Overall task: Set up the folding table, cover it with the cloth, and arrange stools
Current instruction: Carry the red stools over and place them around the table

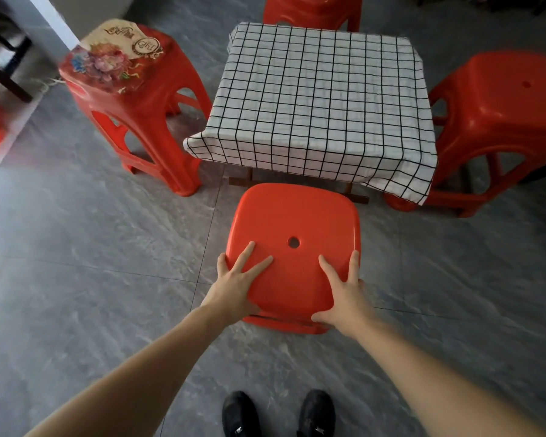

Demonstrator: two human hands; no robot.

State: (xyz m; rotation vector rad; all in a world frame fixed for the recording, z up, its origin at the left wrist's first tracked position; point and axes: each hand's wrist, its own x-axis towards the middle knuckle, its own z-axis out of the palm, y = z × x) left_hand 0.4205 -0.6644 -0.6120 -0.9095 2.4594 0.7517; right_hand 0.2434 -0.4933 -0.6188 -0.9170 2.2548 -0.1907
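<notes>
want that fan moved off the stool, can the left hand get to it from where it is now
Probably yes, with a step. The left hand rests on the near stool; the fan lies on the left stool with only bare floor between, though it looks beyond arm's length.

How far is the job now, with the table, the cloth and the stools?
Done: the table stands, with the checked cloth spread over it. Stools are at its left, right and far side. In hand: the left hand and right hand rest flat on the near stool. Left: perhaps only to settle this stool at the table.
</notes>
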